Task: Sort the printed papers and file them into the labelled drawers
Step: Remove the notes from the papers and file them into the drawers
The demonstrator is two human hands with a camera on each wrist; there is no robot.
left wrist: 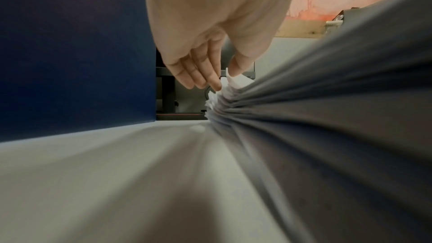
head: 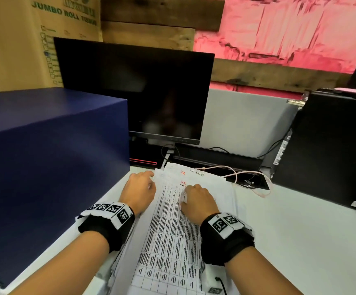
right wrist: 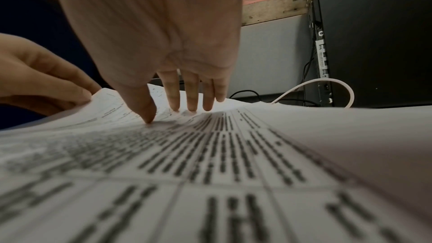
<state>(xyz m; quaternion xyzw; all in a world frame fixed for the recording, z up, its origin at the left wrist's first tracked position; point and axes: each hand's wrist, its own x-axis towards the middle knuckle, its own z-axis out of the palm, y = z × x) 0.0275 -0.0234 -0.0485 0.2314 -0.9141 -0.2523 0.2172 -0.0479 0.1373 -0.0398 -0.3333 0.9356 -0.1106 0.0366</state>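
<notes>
Papers (head: 172, 237) with printed tables lie in a thin, floppy stack on the white desk (head: 300, 241), beside a big dark blue box (head: 51, 167). Left hand (head: 138, 193) pinches the stack's far left corner between thumb and fingers. Right hand (head: 199, 201) presses down on top with straight fingertips (right wrist: 174, 106), holding nothing.

- Head view looks forward and down from above the tabletop (head: 300, 231), taking in the monitor (head: 134, 90).
- Left wrist view sits low at the tabletop, close beside the paper stack (left wrist: 327, 117), facing the monitor.
- Right wrist view skims the printed sheet (right wrist: 210, 154), facing the computer tower (right wrist: 374, 34).
- All three share the paper stack.
</notes>
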